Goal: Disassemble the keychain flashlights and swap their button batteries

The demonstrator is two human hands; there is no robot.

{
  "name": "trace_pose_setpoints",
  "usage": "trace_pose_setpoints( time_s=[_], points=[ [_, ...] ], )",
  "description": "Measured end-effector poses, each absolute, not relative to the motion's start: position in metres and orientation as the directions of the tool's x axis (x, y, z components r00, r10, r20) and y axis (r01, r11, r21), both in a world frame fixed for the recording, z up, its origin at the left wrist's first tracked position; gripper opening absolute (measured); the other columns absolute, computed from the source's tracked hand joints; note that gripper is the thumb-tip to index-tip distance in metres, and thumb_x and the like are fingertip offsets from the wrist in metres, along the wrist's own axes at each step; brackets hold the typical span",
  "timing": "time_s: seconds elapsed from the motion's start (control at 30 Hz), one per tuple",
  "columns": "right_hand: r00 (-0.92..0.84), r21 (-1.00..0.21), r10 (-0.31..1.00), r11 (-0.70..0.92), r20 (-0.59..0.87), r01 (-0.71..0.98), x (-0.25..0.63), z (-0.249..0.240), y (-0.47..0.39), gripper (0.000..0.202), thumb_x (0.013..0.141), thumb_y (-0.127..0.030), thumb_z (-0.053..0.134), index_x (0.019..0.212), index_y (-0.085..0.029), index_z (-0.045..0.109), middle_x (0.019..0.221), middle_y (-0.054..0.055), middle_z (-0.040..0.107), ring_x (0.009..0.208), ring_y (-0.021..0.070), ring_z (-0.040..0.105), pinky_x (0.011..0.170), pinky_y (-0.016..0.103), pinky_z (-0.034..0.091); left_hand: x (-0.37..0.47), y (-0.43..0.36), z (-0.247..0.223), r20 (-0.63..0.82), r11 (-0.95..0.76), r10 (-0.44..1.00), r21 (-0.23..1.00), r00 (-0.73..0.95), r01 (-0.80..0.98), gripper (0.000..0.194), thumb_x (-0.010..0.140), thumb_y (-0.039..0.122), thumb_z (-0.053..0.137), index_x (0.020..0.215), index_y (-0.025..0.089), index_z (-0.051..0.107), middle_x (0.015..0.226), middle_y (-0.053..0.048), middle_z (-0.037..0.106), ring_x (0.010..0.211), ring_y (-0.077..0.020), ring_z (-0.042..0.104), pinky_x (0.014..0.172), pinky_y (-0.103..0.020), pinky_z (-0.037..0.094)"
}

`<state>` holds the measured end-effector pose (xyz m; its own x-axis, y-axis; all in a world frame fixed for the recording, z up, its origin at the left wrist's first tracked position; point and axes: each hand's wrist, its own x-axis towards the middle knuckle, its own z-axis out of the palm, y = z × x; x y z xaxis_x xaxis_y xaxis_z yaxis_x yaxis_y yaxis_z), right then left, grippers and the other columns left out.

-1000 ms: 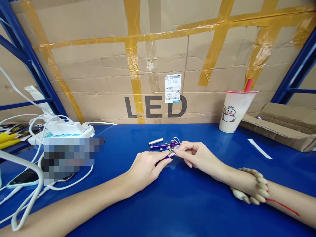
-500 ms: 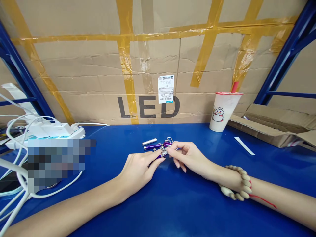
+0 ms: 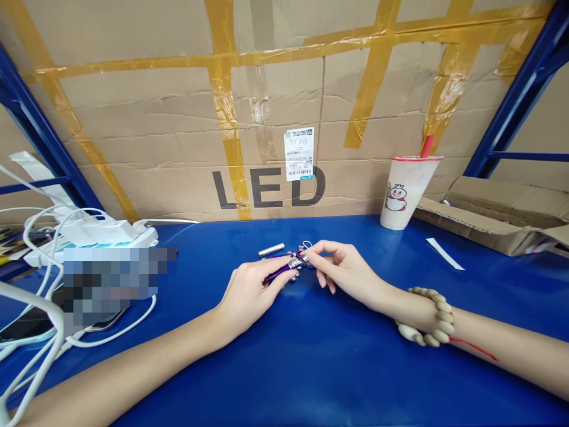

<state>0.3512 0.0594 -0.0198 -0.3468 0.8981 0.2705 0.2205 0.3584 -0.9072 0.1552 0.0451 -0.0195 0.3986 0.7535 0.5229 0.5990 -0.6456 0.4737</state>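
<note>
My left hand (image 3: 248, 292) pinches a slim purple penlight-like tube (image 3: 279, 273) between thumb and fingers, its silver end angled up to the right. The fingertips of my right hand (image 3: 344, 265) are closed on that silver end. Behind the held tube lies a second purple tube (image 3: 274, 256), partly covered by my left fingers. A bare silver tube (image 3: 271, 249) rests just beyond it. Several small round silver pieces, like button cells (image 3: 293, 277), sit under and beside the held tube. A wire-like loop (image 3: 307, 244) shows beside my right fingertips.
A drink cup (image 3: 406, 198) with a red straw stands at the back right, near a paper strip (image 3: 446, 254) and an open cardboard box (image 3: 484, 228). White cables and a power strip (image 3: 133, 240) crowd the left. A large carton (image 3: 169, 142) stands behind the blue table (image 3: 311, 367).
The held tube has turned so more of its purple barrel shows, and it now hides more of the second purple tube. Both hands keep their pinch. The camera view has shifted slightly.
</note>
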Motion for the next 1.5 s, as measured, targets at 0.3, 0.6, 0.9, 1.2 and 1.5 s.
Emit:
trace_pose_setpoints(
  time_s=[0.3,0.6,0.9,1.2,1.5],
  points=[
    [-0.326,-0.820,0.883,0.446,0.337,0.359,0.356,-0.018,0.059,0.031,0.082,-0.046,0.056,0.083,-0.016,0.064,0.057,-0.002,0.055,0.041,0.0074,0.048,0.041,0.021,0.039,0.150,0.053,-0.024,0.525,-0.605,0.765,0.388,0.373,0.695,0.022,0.087,0.028,0.055,0.105,0.029,0.068,0.093,-0.001,0.062,0.090,-0.0154,0.062,0.071,-0.022,0.050],
    [-0.423,-0.535,0.824,0.567,0.377,0.627,0.362,-0.026,0.063,0.017,0.083,-0.036,0.058,0.083,-0.024,0.070,0.087,0.001,0.066,0.063,0.0118,0.058,0.057,0.024,0.042,0.152,0.051,-0.021,0.437,-0.507,0.822,0.266,0.366,0.820,0.021,0.085,0.028,0.056,0.101,0.033,0.069,0.095,0.001,0.060,0.075,-0.0130,0.061,0.057,-0.020,0.046],
    [-0.412,-0.495,0.831,0.555,0.375,0.669,0.363,-0.027,0.065,0.016,0.083,-0.033,0.056,0.087,-0.025,0.070,0.090,0.001,0.065,0.060,0.0111,0.057,0.053,0.023,0.040,0.151,0.053,-0.024,0.506,-0.581,0.771,0.312,0.386,0.752,0.022,0.086,0.021,0.053,0.098,0.028,0.070,0.095,-0.001,0.059,0.080,-0.0134,0.061,0.060,-0.020,0.049],
    [-0.398,-0.480,0.851,0.522,0.342,0.705,0.361,-0.026,0.064,0.018,0.081,-0.023,0.055,0.092,-0.025,0.069,0.094,0.001,0.065,0.059,0.0100,0.057,0.055,0.024,0.042,0.150,0.056,-0.016,0.625,-0.601,0.743,0.465,0.239,0.650,0.036,0.087,0.008,0.039,0.106,0.023,0.066,0.103,-0.004,0.056,0.098,-0.0141,0.057,0.085,-0.026,0.049],
    [-0.409,-0.462,0.846,0.530,0.342,0.711,0.361,-0.027,0.063,0.018,0.080,-0.023,0.054,0.090,-0.025,0.069,0.091,0.000,0.064,0.058,0.0097,0.056,0.054,0.024,0.041,0.135,0.081,-0.021,0.439,-0.380,0.897,0.704,0.053,0.600,0.027,0.080,0.009,0.045,0.082,0.019,0.070,0.096,-0.003,0.068,0.095,-0.0175,0.062,0.084,-0.031,0.050]
  ],
)
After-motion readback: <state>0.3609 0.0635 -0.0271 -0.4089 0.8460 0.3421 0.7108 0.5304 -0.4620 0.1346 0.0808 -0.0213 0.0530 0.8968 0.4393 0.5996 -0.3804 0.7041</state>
